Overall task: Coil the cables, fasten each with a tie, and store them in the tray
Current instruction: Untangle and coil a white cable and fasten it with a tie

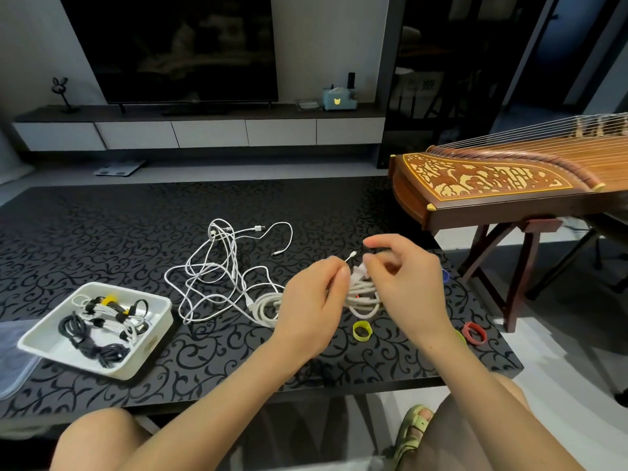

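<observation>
Gripping one coiled white cable (365, 297) between them just above the dark surface (204, 351), the left hand (314, 300) pinches its plug end and the right hand (407, 283) curls blurred fingers onto the coil. A tangle of loose white cables (217, 266) lies to the left, the tray (151, 346) of tied bundles (102, 321) beyond, a yellow tie (362, 330) near the coil.

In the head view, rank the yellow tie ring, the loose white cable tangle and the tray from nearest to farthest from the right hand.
1. yellow tie ring: on the table just below the right hand.
2. loose white cable tangle: mid-table, well to the left.
3. tray: far left near the table's front edge, holding tied cables.
</observation>
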Demonstrator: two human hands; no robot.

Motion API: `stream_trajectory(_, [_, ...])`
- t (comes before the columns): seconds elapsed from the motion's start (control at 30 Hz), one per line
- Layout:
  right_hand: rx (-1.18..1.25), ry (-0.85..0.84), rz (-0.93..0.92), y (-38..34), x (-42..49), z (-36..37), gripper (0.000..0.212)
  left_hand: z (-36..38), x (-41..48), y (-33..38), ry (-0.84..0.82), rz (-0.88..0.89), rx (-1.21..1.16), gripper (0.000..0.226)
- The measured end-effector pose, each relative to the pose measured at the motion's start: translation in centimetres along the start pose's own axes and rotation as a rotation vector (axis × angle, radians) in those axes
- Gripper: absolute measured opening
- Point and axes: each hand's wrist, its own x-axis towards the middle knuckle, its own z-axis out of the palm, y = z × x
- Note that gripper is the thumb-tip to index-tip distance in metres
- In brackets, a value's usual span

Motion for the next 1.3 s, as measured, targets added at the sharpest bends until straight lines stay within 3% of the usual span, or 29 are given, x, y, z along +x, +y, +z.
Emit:
stream_trajectory(0.1, [-0.061,0.054,-0.108,0.0,0.4,-0.8,0.012,-0.9,0.0,-0.3,-0.084,0.182,0.17,0.029])
stream_trajectory(0.33, [-0.204,-0.093,-0.251,-0.9,2.0,-0.6,0.023,-1.0,0.3,0.0,-0.368,0.183,0.273,0.036])
stream_trajectory(0.4, [-0.175,-0.1,-0.184,-0.6,2.4,-0.3,0.026,-1.0,0.7,0.0,-0.428,0.025,0.128,0.035])
stream_trajectory(0.53, [-0.07,-0.089,-0.02,-0.1,2.9,0.2,0.025,-0.9,0.8,0.1,-0.401,-0.136,-0.091,0.004])
stream_trajectory(0.63, [0.07,-0.195,0.2,0.0,3.5,0.5,0.027,-0.9,0.6,0.0,-0.418,-0.107,-0.105,0.002])
stream_trajectory(0.73, [0.203,-0.307,0.438,0.0,4.0,0.5,0.028,-1.2,0.6,0.1,-0.459,-0.089,-0.154,0.015])
stream_trajectory(0.87, [0.344,-0.371,0.62,0.1,4.7,0.2,0.026,-1.0,0.9,0.4,-0.488,-0.189,-0.429,0.016])
stream_trajectory(1.1, [0.616,-0.642,0.989,0.8,5.3,-1.5,0.016,0.2,1.2,0.4,-0.526,-0.37,-0.896,0.019])
stream_trajectory(1.2, [0.786,-0.77,1.011,1.8,4.5,-2.0,0.023,0.6,1.2,0.2,-0.457,-0.409,-1.009,0.022])
stream_trajectory(1.3, [0.971,-0.664,1.002,3.3,3.0,-2.3,0.032,1.0,1.1,0.1,-0.368,-0.397,-0.971,0.021])
